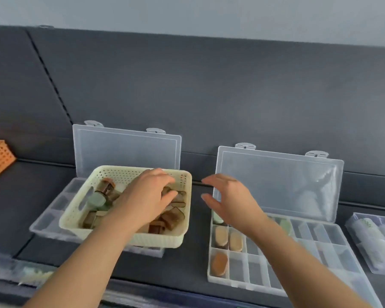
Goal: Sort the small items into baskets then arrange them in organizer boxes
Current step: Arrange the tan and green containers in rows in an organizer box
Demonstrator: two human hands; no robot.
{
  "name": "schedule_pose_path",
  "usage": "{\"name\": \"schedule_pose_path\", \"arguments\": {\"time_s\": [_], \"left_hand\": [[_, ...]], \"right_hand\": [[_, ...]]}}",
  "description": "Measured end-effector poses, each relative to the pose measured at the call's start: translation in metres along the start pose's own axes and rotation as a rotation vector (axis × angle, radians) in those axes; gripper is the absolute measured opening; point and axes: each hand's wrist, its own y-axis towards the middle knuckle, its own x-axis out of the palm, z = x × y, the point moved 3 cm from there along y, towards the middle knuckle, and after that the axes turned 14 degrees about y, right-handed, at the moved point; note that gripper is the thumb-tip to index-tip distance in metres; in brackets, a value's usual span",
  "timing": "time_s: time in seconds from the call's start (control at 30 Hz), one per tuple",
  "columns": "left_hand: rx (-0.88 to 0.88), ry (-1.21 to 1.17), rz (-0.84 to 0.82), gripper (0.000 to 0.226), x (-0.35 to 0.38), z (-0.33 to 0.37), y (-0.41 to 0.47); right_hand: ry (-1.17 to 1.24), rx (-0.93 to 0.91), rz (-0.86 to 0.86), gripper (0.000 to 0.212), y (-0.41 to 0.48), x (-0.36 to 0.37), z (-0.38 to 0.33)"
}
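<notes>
Brown pieces [172, 216] are heaped in cream basket [76, 221], itself set on left organizer box [53, 210]. One is pinched by curled left hand [147, 196]. Right hand [229, 196], spread and empty, is held nearer right organizer box [320, 241].

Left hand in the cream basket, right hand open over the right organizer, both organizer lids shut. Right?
Lids are wrong: the head view shows both upright and open, left lid, right lid. Otherwise yes: left hand in the cream basket, right hand open over the right organizer.
</notes>
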Motion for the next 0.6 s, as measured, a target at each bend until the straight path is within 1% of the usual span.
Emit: {"name": "schedule_pose_path", "arguments": {"time_s": [0.13, 0.23, 0.33, 0.4, 0.53, 0.6], "left_hand": [[-0.148, 0.009, -0.083, 0.039, 0.002, -0.085, -0.021], [-0.175, 0.096, -0.199, 0.039, 0.017, -0.129, -0.027], [-0.139, 0.215, -0.286, 0.047, 0.037, -0.150, -0.026], [-0.082, 0.283, -0.285, 0.043, 0.046, -0.156, -0.023], [0.018, 0.319, -0.257, 0.048, 0.050, -0.161, -0.016], [0.047, 0.314, -0.237, 0.043, 0.050, -0.164, -0.013]], "right_hand": [[0.059, -0.002, -0.082, 0.040, 0.033, 0.041, -0.035], [0.070, 0.076, -0.147, 0.042, 0.053, 0.067, -0.045], [0.003, 0.174, -0.199, 0.046, 0.069, 0.084, -0.044], [-0.058, 0.230, -0.235, 0.046, 0.076, 0.092, -0.039], [-0.130, 0.267, -0.250, 0.030, 0.083, 0.103, -0.031], [-0.141, 0.273, -0.248, 0.026, 0.085, 0.106, -0.029]]}}
